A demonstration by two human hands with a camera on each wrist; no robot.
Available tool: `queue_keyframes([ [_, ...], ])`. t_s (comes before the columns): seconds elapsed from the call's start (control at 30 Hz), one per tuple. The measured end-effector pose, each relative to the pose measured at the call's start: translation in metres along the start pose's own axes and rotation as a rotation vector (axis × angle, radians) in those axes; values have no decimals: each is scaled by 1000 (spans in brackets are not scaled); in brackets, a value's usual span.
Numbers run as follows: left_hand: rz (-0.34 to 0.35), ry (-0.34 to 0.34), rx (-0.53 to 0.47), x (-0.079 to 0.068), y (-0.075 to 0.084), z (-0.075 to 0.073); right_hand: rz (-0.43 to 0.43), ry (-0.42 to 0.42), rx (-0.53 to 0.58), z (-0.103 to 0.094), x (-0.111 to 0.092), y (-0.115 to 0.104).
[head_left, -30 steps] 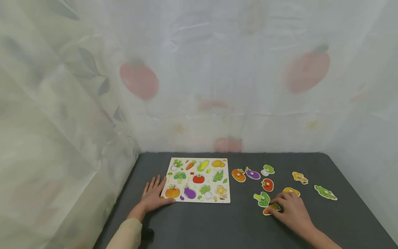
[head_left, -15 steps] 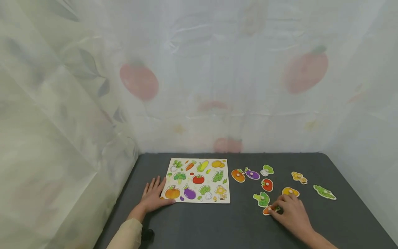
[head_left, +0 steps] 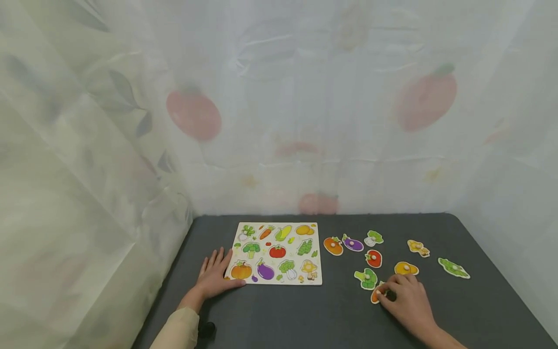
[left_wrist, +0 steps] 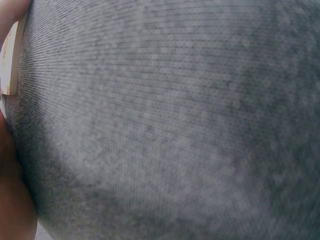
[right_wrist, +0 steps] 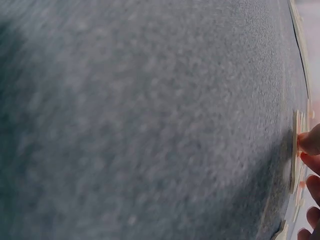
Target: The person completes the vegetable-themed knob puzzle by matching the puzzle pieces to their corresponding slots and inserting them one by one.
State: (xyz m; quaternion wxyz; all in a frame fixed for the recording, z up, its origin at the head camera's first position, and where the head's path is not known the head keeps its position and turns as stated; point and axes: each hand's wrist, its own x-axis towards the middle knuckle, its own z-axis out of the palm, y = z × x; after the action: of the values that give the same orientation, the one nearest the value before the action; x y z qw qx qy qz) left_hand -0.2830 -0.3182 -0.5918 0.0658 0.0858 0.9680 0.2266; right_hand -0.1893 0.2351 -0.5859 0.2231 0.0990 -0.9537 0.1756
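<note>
From my end of the feed, the right hand (head_left: 407, 299) has its thumb and finger pinching the flat orange carrot-shaped piece (head_left: 376, 295) with a white outline, near the front of the table on the right (can't tell if it's off the surface, the fingers hide part of it). Just beside it is the green broccoli-shaped piece with a pale knob (head_left: 368, 279), and past the knuckles I've got the yellow potato-shaped piece (head_left: 410, 268). Further out lie the red tomato (head_left: 374, 259), orange pumpkin (head_left: 333, 245), purple eggplant (head_left: 354, 244), green-and-white cabbage (head_left: 374, 238), yellow mushroom (head_left: 418, 247) and, far right, green pea pod (head_left: 454, 268). Over on the other side, the left hand (head_left: 214, 278) is spread out at the left edge of the white rectangular board with printed vegetables (head_left: 291, 257), thumb by the near corner. All that's on a dark grey table (head_left: 279, 315), with a whitish translucent sheet printed with red fruit (head_left: 283, 169) behind.
</note>
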Motion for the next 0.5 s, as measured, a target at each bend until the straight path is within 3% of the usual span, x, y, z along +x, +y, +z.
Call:
queue_keyframes([
  [0.33,24,23,-29,-2,0,2,54,-46,-19,-6,-2,3],
  [0.5,24,29,-42,0,-1,2,155,-93,2,-7,-5,2],
])
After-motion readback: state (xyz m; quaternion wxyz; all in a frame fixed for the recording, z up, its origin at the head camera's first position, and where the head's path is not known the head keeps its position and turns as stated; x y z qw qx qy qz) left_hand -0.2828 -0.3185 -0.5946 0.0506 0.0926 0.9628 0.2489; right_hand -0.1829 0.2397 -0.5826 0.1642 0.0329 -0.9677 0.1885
